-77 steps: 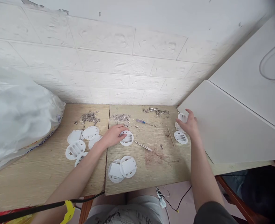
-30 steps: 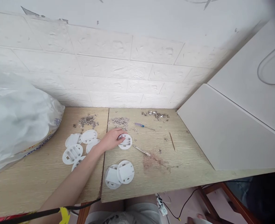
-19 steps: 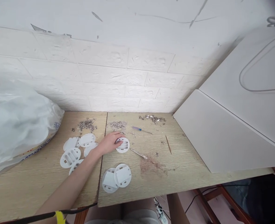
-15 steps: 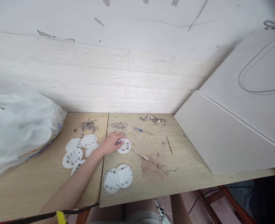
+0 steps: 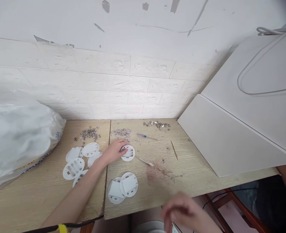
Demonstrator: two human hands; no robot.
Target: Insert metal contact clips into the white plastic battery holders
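Note:
My left hand (image 5: 113, 150) rests on a round white plastic battery holder (image 5: 128, 153) in the middle of the wooden table (image 5: 196, 168), fingers curled over its left edge. My right hand (image 5: 184, 212) hovers low at the table's front edge, blurred by motion, fingers loosely apart with nothing visible in it. Two more white discs (image 5: 123, 187) lie overlapped near the front edge. Several white discs (image 5: 79, 158) lie to the left of my left arm.
Piles of small metal parts (image 5: 91, 133) line the back of the table, with a blue-handled screwdriver (image 5: 145, 136), tweezers (image 5: 144, 160) and a wooden stick (image 5: 174, 150). A full white plastic bag (image 5: 18, 136) fills the left side. White panels (image 5: 230, 136) lean at the right.
My right hand, which touched white discs at the right, dropped below the table with them and has come back up at the front edge. My left hand stayed on the battery holder.

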